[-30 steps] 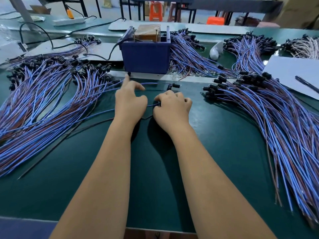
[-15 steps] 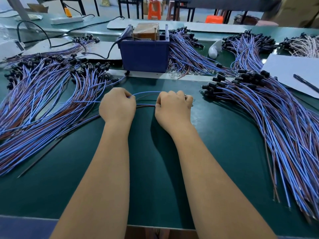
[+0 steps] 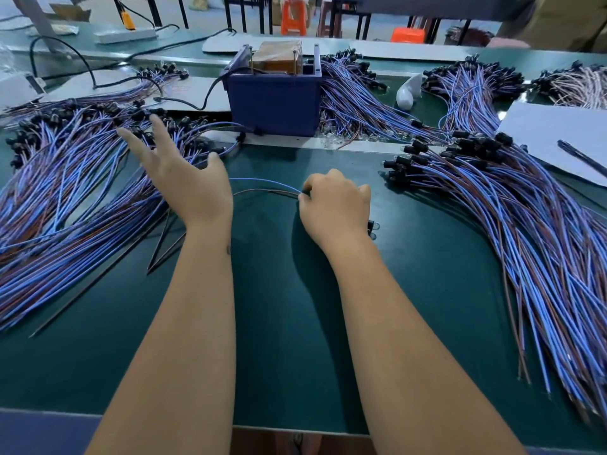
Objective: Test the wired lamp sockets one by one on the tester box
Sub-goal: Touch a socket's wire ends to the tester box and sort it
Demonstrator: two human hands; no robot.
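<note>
A person's left hand point(image 3: 184, 178) spreads open above the left socket pile point(image 3: 75, 178), likely reaching, while the right hand point(image 3: 335, 205) pinches one socket's wires point(image 3: 262, 188) before the blue tester box point(image 3: 276, 100).

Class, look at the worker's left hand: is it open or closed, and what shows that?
Open. The left hand has its fingers spread straight above the wire pile, gripping nothing.

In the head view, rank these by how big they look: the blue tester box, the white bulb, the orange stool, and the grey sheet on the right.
1. Blue tester box and grey sheet: they look alike, and the frame edge cuts the sheet, so no ranking.
2. Orange stool and white bulb: also alike; the stool is far back and partly hidden.
</note>
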